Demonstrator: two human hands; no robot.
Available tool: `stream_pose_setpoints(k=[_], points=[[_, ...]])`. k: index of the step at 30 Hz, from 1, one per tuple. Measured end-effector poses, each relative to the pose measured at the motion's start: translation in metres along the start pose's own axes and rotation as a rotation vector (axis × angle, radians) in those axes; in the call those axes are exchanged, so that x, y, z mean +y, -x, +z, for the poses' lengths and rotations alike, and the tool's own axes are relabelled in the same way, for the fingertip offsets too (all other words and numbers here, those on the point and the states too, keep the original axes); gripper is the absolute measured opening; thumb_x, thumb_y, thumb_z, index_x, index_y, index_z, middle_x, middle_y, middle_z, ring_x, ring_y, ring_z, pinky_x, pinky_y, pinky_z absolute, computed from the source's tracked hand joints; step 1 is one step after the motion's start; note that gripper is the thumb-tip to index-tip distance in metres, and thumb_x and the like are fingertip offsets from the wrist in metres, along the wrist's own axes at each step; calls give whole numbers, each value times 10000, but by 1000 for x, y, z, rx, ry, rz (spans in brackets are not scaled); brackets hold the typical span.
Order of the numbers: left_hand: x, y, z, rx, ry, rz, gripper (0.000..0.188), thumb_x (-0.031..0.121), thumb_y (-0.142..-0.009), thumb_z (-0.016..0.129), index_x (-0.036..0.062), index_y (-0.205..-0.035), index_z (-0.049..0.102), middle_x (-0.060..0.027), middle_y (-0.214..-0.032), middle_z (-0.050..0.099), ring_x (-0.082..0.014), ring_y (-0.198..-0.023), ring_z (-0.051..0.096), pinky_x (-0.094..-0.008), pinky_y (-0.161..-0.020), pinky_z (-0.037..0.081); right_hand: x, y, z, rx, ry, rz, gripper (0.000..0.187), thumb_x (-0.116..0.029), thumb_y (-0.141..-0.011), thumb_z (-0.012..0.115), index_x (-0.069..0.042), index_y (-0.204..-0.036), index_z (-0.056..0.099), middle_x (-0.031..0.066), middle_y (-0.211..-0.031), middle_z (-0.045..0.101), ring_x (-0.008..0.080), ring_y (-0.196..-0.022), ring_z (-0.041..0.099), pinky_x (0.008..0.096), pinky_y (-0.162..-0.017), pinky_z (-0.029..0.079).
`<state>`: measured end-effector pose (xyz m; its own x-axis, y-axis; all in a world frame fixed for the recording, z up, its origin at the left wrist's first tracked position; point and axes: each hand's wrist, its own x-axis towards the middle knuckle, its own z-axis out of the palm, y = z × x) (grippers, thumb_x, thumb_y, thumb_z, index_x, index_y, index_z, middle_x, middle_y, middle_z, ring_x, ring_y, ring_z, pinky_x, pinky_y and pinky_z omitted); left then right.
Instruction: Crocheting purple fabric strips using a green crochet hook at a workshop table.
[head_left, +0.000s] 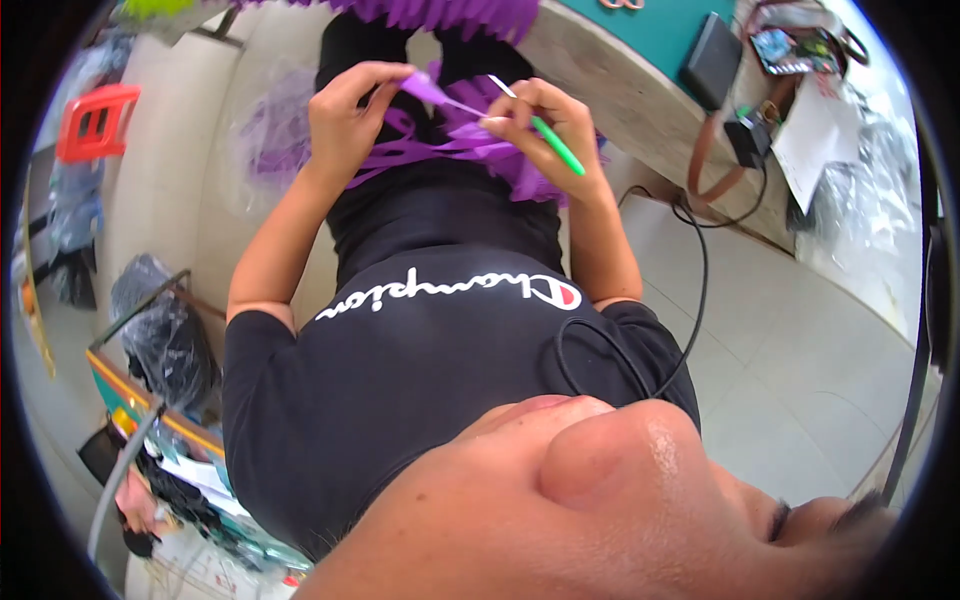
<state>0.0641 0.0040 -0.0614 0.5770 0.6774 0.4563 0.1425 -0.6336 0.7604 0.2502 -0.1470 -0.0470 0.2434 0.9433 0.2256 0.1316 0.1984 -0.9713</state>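
My left hand [350, 110] pinches the wide end of a purple strip [425, 88] between thumb and fingertips. The strip narrows and runs across to my right hand [545, 125], whose thumb and fingers are closed at its thin end. That same hand grips a slim tool with a bright green handle [558, 145] and a pale, narrow tip; its exact kind is not clear. Below both hands, a heap of purple fringed strips [490, 150] lies over my lap, on black trousers. Part of this heap is hidden behind the fingers and wrists.
Ahead, more purple fringe [450, 12] hangs by a green-topped table [660, 30]. On its right lie a black case [712, 62], a bag [800, 45] and a paper sheet [815, 150]. A black cable [705, 270] runs past my right arm. A red stool [98, 122] stands left.
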Motion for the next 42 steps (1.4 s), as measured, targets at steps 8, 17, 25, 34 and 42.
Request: stream_pose_setpoints(k=[8,17,25,34,42], points=[[24,3,-7,-778,261,-352,119,92,-845,684,-17,-892,679,-17,-764,628,-76,-750,581,-222,-680,443,15,-26,-4,68,31,15,260,14,-786,721,-27,-731,470,68,-783,646,106,-739,600,234,-658,485],[27,-1,-12,-623,1030,-830,162,107,-901,624,5,-1026,642,-55,-904,665,-113,-832,643,-267,-744,547,-12,-55,-81,592,755,-431,186,-151,-864,574,3,-955,624,106,-830,644,225,-782,627,345,-712,491],[28,8,-1,-448,1061,-812,285,40,-844,668,23,-1125,623,-69,-994,659,-122,-883,626,-264,-802,520,-31,-93,-105,510,1171,174,199,-169,-852,567,-11,-957,627,225,-994,598,402,-914,595,461,-786,484],[20,14,0,-409,997,-737,325,38,-841,668,4,-1158,603,-57,-1005,656,-119,-914,617,-268,-832,493,5,-87,-106,294,1466,162,143,-161,-863,627,-22,-892,619,108,-737,648,303,-667,636,346,-632,510],[28,11,4,-318,1019,-768,381,63,-867,649,-7,-1234,573,-66,-1117,643,-137,-979,618,-286,-862,497,-41,16,-23,72,489,172,240,-46,-749,720,-23,-969,627,-3,-629,596,9,-577,535,189,-512,419]])
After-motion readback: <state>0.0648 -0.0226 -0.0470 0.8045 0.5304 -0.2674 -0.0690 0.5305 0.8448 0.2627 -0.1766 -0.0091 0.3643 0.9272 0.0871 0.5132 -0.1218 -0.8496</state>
